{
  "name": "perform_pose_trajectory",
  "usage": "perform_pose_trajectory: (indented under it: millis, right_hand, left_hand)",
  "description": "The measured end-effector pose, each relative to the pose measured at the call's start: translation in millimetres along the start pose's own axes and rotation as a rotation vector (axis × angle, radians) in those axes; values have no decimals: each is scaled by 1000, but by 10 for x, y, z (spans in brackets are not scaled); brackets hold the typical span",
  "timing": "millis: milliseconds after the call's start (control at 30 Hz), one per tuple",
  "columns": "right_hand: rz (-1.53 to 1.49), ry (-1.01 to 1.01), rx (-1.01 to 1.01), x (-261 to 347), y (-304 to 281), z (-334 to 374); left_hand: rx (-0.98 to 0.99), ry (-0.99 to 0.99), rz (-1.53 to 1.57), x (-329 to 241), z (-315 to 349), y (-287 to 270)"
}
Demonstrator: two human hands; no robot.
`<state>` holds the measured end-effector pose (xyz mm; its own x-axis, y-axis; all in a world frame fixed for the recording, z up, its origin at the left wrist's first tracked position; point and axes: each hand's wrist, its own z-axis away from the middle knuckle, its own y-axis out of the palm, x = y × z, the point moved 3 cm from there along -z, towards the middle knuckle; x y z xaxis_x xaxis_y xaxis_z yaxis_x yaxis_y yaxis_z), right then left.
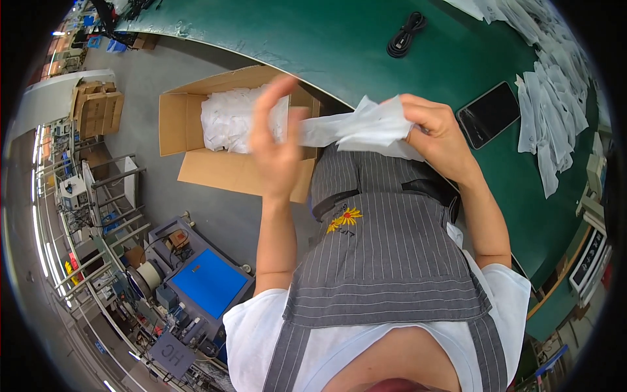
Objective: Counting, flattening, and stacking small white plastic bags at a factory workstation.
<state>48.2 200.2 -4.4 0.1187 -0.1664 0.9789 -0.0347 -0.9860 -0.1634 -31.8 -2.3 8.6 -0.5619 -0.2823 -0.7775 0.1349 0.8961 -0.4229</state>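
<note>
My right hand is closed around a bunch of thin white plastic sleeves, held in front of my waist near the table edge. From the bunch, one strip stretches left and ends beside the thumb of my left hand. That hand is smeared by motion, with its thumb and forefinger standing apart over an open cardboard box. Whether it touches the strip is hard to make out. Inside the box lies a heap of white sleeves or wrapped pieces, partly hidden by my left hand.
On the green table lie a coiled black cable, a dark-screened phone and a spread pile of white sleeves at the right. A grey machine with a blue panel stands lower left. Stacked cartons sit farther left.
</note>
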Motion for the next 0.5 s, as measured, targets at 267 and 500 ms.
perform_pose_trajectory:
  millis: [267, 500]
  right_hand:
    - [134, -112, 31, 204, 4, 48]
    - [82, -72, 40, 195, 13, 32]
  left_hand:
    - [453, -113, 320, -121, 20, 364]
    - [336, -115, 256, -107, 94, 418]
